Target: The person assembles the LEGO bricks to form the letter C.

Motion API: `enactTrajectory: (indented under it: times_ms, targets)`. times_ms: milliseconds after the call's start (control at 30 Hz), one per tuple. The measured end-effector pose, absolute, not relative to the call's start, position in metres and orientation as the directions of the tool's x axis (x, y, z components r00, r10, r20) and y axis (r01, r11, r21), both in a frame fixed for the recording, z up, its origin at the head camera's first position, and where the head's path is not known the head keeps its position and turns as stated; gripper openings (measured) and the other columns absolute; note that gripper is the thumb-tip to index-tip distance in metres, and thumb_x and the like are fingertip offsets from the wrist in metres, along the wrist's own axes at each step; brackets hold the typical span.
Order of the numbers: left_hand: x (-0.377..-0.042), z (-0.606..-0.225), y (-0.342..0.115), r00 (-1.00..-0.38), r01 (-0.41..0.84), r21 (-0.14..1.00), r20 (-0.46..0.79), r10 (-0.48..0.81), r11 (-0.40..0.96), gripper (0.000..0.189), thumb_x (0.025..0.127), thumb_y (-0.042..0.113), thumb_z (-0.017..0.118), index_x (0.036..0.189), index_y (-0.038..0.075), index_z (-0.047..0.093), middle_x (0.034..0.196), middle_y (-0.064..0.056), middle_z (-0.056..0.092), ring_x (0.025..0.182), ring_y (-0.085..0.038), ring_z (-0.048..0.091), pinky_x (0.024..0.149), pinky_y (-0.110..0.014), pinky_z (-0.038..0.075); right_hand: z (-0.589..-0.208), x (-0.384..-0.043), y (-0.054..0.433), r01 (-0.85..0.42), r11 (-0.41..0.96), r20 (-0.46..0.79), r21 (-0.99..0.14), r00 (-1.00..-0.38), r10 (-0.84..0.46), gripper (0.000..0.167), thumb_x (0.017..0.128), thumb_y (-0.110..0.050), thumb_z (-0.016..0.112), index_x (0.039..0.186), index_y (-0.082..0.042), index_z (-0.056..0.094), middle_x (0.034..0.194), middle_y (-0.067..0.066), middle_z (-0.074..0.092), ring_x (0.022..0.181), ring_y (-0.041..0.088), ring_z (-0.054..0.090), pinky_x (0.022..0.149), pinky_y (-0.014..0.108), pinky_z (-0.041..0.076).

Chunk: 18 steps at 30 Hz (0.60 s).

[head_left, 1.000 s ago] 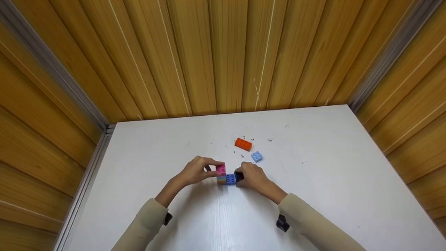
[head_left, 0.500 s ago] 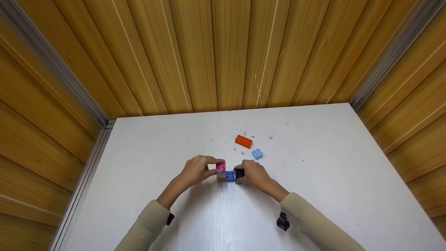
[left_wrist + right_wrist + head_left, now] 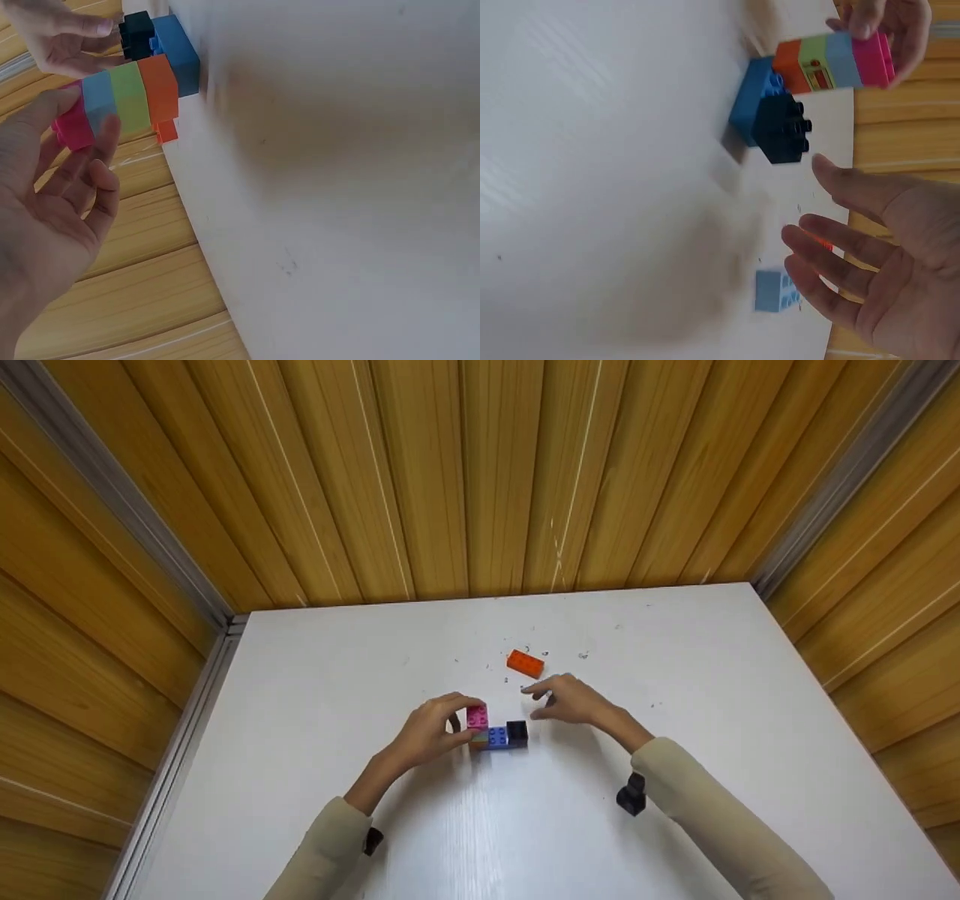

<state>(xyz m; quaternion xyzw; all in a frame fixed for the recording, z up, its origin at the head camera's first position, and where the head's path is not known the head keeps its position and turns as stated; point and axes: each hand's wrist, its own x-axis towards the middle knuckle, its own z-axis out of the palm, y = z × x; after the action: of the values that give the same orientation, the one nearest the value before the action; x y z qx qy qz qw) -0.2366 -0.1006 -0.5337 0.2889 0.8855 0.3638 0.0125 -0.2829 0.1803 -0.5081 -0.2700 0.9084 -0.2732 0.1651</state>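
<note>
Just below centre in my head view, my left hand [image 3: 431, 727] pinches the pink end of a four-brick stack [image 3: 832, 63] on a blue brick [image 3: 497, 736], whose right end bears a black brick [image 3: 517, 733]. To the upper right, my right hand [image 3: 574, 701] grasps nothing, fingers parted, near the orange brick [image 3: 525, 664]; lower centre in my right-wrist view lies a light-blue brick [image 3: 768, 291]

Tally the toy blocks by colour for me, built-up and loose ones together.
Pink block: 1
Light blue: 2, one stacked block and one loose light blue block
Green block: 1
Orange: 2, one stacked orange block and one loose orange block
Darker blue block: 1
Black block: 1
Total: 8
</note>
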Motion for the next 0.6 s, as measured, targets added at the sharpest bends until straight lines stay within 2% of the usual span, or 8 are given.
enactTrajectory:
  times_ms: [133, 233, 300, 433, 600]
  targets:
    - [-0.237, -0.546, -0.101, -0.842, 0.470, 0.744, 0.218, 0.493, 0.474, 0.051, 0.090, 0.017, 0.079, 0.136, 0.006, 0.061, 0.121, -0.012, 0.070, 0.084, -0.025, 0.070, 0.076, -0.045, 0.059, -0.510, -0.307, 0.191, -0.344, 0.741, -0.062, -0.577, -0.886, -0.459, 0.038, 0.095, -0.007, 0.070, 0.132, 0.002, 0.066, 0.126, 0.025, 0.070, 0.106, 0.037, 0.069, 0.092, 0.049, 0.057]
    - [-0.237, -0.553, -0.102, -0.836, 0.478, 0.784, 0.268, 0.478, 0.397, 0.055, 0.090, 0.015, 0.079, 0.138, 0.003, 0.058, 0.122, -0.016, 0.068, 0.083, -0.025, 0.069, 0.076, -0.045, 0.059, -0.520, -0.319, 0.191, -0.301, 0.747, 0.026, -0.592, -0.934, -0.356, 0.039, 0.095, -0.005, 0.069, 0.133, 0.002, 0.065, 0.132, 0.025, 0.067, 0.115, 0.042, 0.064, 0.099, 0.054, 0.052]
    - [-0.237, -0.555, -0.103, -0.834, 0.482, 0.799, 0.292, 0.467, 0.360, 0.055, 0.089, 0.013, 0.080, 0.138, 0.001, 0.058, 0.121, -0.018, 0.068, 0.081, -0.023, 0.069, 0.075, -0.042, 0.060, -0.529, -0.325, 0.189, -0.291, 0.745, 0.064, -0.601, -0.946, -0.318, 0.042, 0.095, -0.003, 0.067, 0.136, 0.002, 0.062, 0.137, 0.026, 0.063, 0.124, 0.045, 0.059, 0.107, 0.057, 0.047]
    - [-0.234, -0.555, -0.106, -0.847, 0.458, 0.825, 0.292, 0.443, 0.331, 0.055, 0.087, 0.013, 0.081, 0.136, 0.001, 0.059, 0.120, -0.017, 0.069, 0.080, -0.019, 0.067, 0.068, -0.030, 0.057, -0.546, -0.330, 0.183, -0.305, 0.760, 0.099, -0.574, -0.947, -0.305, 0.046, 0.095, -0.002, 0.067, 0.140, 0.002, 0.058, 0.142, 0.029, 0.058, 0.133, 0.047, 0.053, 0.113, 0.060, 0.040]
    - [-0.232, -0.551, -0.108, -0.863, 0.405, 0.854, 0.239, 0.445, 0.327, 0.061, 0.085, 0.018, 0.084, 0.139, 0.005, 0.059, 0.123, -0.015, 0.067, 0.083, -0.023, 0.069, 0.068, -0.026, 0.052, -0.564, -0.332, 0.178, -0.275, 0.790, 0.096, -0.547, -0.959, -0.267, 0.046, 0.093, -0.008, 0.073, 0.138, -0.001, 0.062, 0.134, 0.024, 0.065, 0.121, 0.043, 0.059, 0.109, 0.056, 0.045]
